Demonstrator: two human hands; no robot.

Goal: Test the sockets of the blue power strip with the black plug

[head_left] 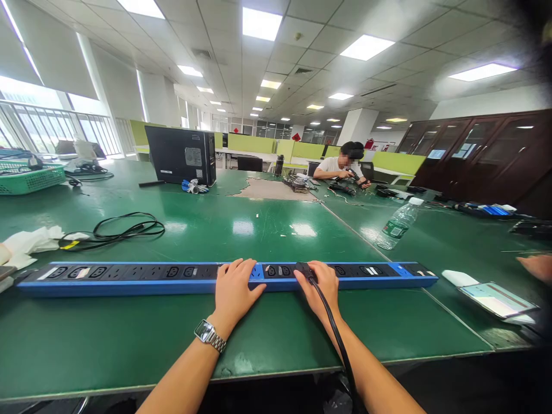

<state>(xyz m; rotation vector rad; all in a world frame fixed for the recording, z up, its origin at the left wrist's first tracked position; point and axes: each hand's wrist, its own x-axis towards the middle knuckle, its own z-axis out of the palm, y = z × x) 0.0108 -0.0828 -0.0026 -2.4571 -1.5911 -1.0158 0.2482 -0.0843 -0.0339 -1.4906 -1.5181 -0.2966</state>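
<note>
A long blue and black power strip (pixel 146 286) lies across the green table, with rows of sockets along its top. My left hand (pixel 235 290) rests over the strip near its middle, fingers laid across the top and thumb spread out to the right. To the right of it, my right hand (pixel 319 287) grips a black power plug (pixel 304 269) at the strip's sockets. Whether the plug is fully seated I cannot tell. Its black cable (pixel 330 316) runs down along my right forearm and past the table's front edge.
Beyond the strip lie a coiled black cable (pixel 116 230), a black computer case (pixel 181 155) and a tilted water bottle (pixel 399 224). A green basket (pixel 32 179) stands far left. At right is a phone-like device (pixel 498 299) near another person's hand (pixel 537 267). A person (pixel 332 168) sits across the table.
</note>
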